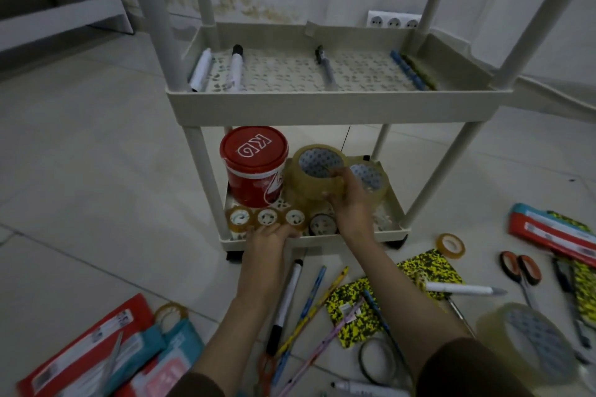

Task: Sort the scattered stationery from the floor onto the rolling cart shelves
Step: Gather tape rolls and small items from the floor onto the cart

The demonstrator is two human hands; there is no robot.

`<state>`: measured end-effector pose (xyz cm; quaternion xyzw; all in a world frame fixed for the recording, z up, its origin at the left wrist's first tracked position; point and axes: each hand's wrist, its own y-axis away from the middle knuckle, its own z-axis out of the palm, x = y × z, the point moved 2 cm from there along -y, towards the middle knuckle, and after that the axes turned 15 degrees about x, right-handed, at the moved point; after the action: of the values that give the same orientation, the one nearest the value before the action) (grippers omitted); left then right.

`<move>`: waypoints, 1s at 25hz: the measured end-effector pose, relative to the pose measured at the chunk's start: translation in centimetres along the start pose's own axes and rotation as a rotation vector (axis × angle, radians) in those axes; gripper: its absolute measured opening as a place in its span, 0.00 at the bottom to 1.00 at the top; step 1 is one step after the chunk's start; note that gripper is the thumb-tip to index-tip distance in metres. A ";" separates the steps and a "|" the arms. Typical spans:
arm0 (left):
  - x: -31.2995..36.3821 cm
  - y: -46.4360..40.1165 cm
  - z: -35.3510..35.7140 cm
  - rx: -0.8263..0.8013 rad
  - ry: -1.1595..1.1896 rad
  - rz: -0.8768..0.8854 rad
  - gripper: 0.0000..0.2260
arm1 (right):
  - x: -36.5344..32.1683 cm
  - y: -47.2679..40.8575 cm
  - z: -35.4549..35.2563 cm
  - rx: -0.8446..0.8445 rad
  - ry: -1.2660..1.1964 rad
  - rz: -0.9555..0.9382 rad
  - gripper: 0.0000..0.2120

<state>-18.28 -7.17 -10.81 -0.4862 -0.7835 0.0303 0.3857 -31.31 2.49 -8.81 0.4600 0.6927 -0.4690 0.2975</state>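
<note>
While the cart [335, 103] stands on the tiled floor [80, 145], its upper shelf [338, 105] is seen to carry markers [237, 69] and pens [407, 69] laid in a row. On the lower shelf [395, 206] a red tub [254, 167] is set at the left, with a big tape roll [314, 176] just beside it and a second roll [371, 179] behind that. The big roll is gripped by the right hand [350, 203], whose fingers are curled round its rim. Three small rolls [267, 217] are lined along the shelf's front edge, and the left hand [269, 235] is rested against them, fingers straight and together. Notebooks [429, 271], scissors [521, 269], pencils [314, 300] and another roll [451, 245] are scattered on the floor.
</note>
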 end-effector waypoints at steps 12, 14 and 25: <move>-0.7 0.3 -0.3 -0.018 0.020 0.005 0.19 | 0.7 1.0 0.8 -0.082 0.141 0.044 0.30; -1.0 0.5 -0.5 -0.041 0.029 0.032 0.16 | 0.6 1.2 0.0 -0.131 0.016 0.036 0.32; 4.0 5.5 -1.1 -0.302 0.017 0.130 0.11 | 3.5 9.5 -20.1 -0.189 0.351 -0.138 0.06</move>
<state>-14.44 -1.46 -10.09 -0.5884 -0.7429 -0.0670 0.3122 -23.60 23.61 -7.64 0.4563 0.8047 -0.3339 0.1810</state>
